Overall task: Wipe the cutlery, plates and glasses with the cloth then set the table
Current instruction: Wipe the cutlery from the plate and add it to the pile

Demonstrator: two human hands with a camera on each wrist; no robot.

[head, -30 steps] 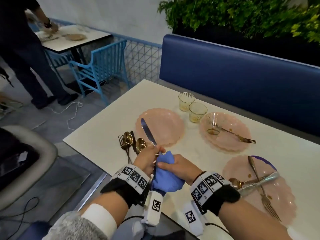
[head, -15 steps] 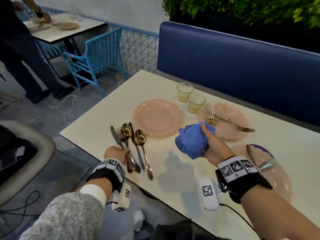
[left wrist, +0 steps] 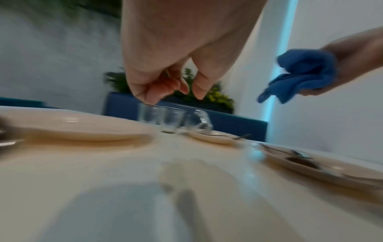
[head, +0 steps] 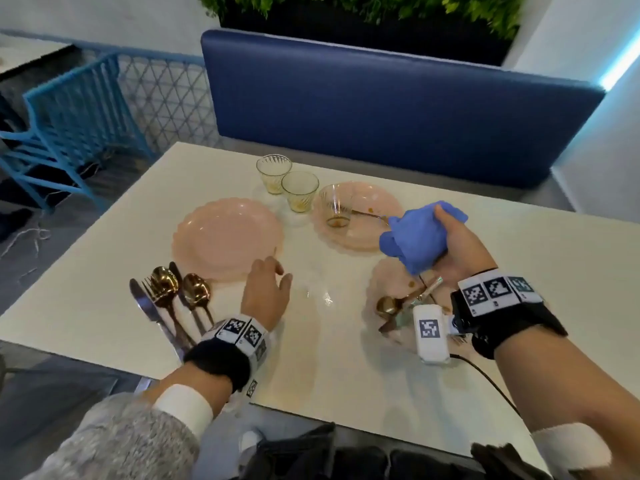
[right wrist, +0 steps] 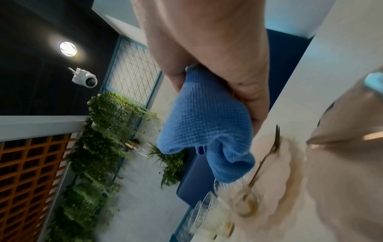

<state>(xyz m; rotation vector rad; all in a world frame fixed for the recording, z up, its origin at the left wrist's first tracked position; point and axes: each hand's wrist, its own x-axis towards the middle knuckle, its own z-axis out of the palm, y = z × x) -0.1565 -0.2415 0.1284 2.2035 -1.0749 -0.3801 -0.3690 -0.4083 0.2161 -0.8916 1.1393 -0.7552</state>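
On the far plate (head: 377, 216) a residue-bottomed glass (head: 337, 206), right hand (head: 457, 251) gripping cloth (head: 415, 237), left hand (head: 265, 292) loose, empty.

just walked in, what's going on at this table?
A person is partway through wiping tableware. The right hand holds a bunched blue cloth above the two dirty plates on the right; the nearer dirty plate carries used cutlery. The left hand is empty, fingers relaxed, low over the table beside the clean pink plate. A row of cutlery lies to its left. Three glasses at the back look unwiped.
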